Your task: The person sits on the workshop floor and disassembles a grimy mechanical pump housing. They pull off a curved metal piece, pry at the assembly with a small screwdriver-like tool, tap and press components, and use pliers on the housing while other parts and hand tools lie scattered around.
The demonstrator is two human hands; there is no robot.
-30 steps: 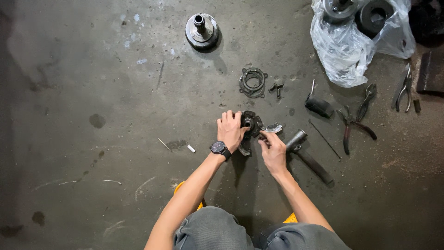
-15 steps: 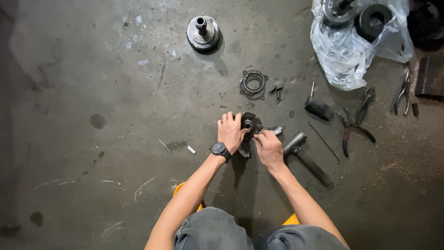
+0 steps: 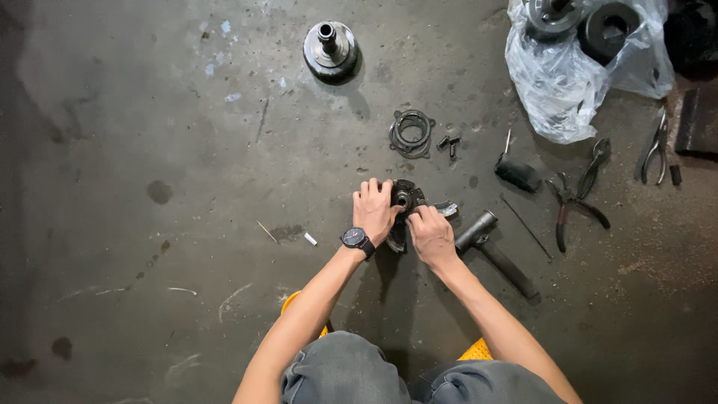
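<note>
Hub (image 3: 404, 200) on floor, just left of hammer (image 3: 499, 253); left hand (image 3: 374, 211) fingers curled over its left rim, clamping; right hand (image 3: 431, 233) pinches small part at hub's right edge; judgement: brace firmly, seat part squarely, avoid slipping.

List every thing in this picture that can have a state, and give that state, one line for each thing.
Left hand: grip closed on the round metal part.
Right hand: fingers pressed on the same part.
Round metal part: on the floor, held between both hands.
Plastic bag: open, holding dark round parts.
Red-handled pliers: lying with handles spread.
Hammer: lying flat, untouched.
Flanged shaft part: standing upright.
</note>
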